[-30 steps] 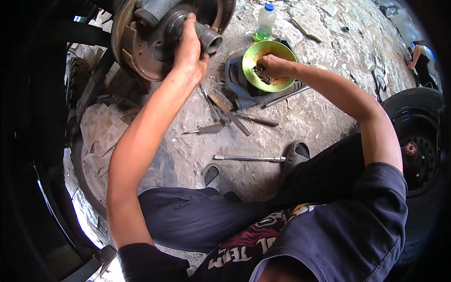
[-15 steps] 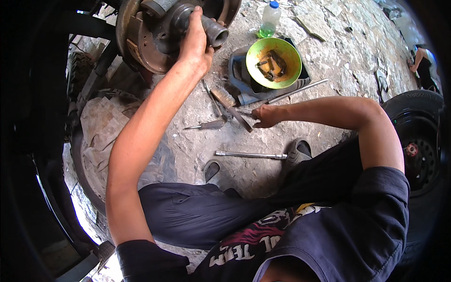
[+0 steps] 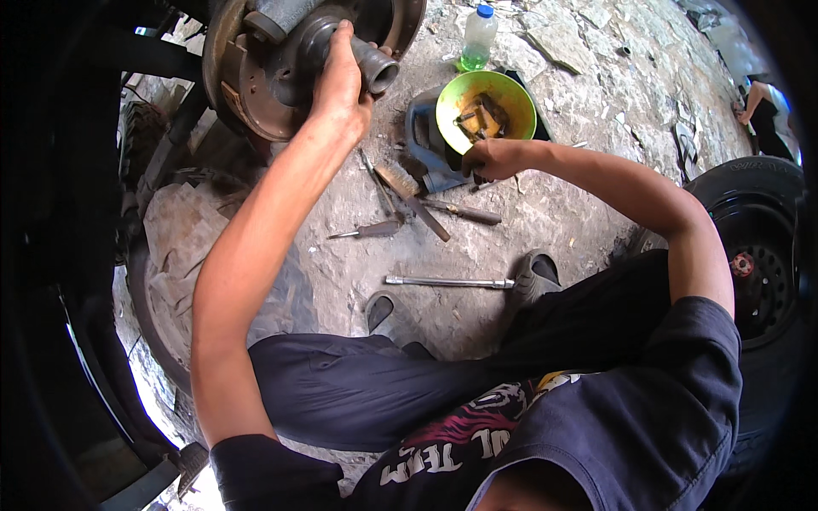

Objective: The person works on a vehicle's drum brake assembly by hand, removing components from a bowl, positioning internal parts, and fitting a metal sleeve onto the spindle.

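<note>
At the upper left, my left hand [image 3: 338, 89] is wrapped round the tubular end of a metal axle hub [image 3: 380, 71], which stands out from a rusty brake drum assembly [image 3: 264, 94]. My right hand [image 3: 494, 159] is closed at the near rim of a green bowl [image 3: 444, 100], its fingers curled downward. What those fingers hold, if anything, is hidden; a metal bar runs beneath this hand and forearm. Dark small parts [image 3: 482, 117] lie in brownish liquid in the bowl. Below the hand, a dark-handled tool [image 3: 464, 211] lies beside a wooden-handled brush [image 3: 412, 200].
A screwdriver [image 3: 366, 230] and a long chrome bar [image 3: 447, 281] lie on the rough ground near my feet. The bowl rests on a blue-grey container [image 3: 417, 128], with a bottle of green liquid [image 3: 479, 38] behind. A wheel [image 3: 754, 255] stands at right; another person [image 3: 761, 111] is far right.
My right hand has left the dark-handled tool on the ground and moved up to the bowl's rim. My left hand keeps its hold on the hub. The view has shifted slightly.
</note>
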A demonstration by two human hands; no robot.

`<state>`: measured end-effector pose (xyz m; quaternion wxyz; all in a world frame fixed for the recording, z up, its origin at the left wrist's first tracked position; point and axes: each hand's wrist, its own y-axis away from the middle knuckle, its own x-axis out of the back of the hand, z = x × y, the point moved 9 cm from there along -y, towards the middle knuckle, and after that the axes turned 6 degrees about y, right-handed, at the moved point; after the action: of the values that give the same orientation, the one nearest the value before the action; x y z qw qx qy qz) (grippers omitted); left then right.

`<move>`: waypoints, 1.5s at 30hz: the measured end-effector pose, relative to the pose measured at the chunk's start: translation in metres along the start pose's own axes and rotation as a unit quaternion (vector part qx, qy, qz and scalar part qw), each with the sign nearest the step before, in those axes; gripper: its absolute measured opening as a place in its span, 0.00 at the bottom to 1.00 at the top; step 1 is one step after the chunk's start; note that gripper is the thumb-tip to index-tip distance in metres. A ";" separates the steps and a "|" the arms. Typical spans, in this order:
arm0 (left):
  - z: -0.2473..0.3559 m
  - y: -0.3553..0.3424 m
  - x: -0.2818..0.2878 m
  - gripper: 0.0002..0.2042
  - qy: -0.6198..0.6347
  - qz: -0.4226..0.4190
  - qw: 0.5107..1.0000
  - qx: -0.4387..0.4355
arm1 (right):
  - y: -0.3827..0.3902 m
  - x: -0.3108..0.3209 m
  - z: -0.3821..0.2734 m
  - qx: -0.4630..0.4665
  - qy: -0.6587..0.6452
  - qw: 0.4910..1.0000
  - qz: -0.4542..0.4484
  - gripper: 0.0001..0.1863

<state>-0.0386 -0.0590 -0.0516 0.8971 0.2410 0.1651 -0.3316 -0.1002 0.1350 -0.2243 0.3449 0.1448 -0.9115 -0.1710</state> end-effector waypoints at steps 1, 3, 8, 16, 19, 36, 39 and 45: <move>0.000 -0.001 -0.002 0.22 -0.001 -0.003 1.000 -0.002 | 0.003 0.013 -0.002 0.055 -0.046 0.996 0.044 0.19; 0.001 -0.001 0.001 0.22 -0.005 -0.002 1.000 -0.007 | 0.005 0.042 -0.001 -0.001 -0.085 0.994 0.062 0.18; 0.000 -0.003 0.011 0.22 -0.008 0.007 1.000 -0.014 | 0.017 0.123 -0.014 -0.127 -0.076 0.959 0.244 0.19; -0.001 -0.004 0.004 0.22 -0.012 -0.010 1.000 0.010 | 0.022 0.107 -0.151 -0.101 -0.304 0.867 0.382 0.44; -0.001 -0.001 0.004 0.21 0.018 -0.008 1.000 -0.001 | 0.007 0.111 -0.156 -0.011 -0.306 0.780 0.545 0.33; 0.018 0.023 0.015 0.40 -0.096 -0.048 0.992 0.065 | 0.002 0.149 -0.174 0.069 -0.268 0.676 0.683 0.17; 0.018 0.021 0.035 0.39 -0.135 -0.050 0.990 -0.003 | -0.002 0.149 -0.171 0.067 -0.274 0.687 0.669 0.18; 0.006 0.041 0.044 0.28 -0.281 -0.146 0.942 -0.108 | -0.022 0.165 -0.164 0.001 -0.253 0.740 0.623 0.26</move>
<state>0.0221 -0.0576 -0.0537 0.8695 0.0134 -0.0256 -0.4932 -0.1049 0.0177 -0.0226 0.1311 -0.5038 -0.8522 0.0522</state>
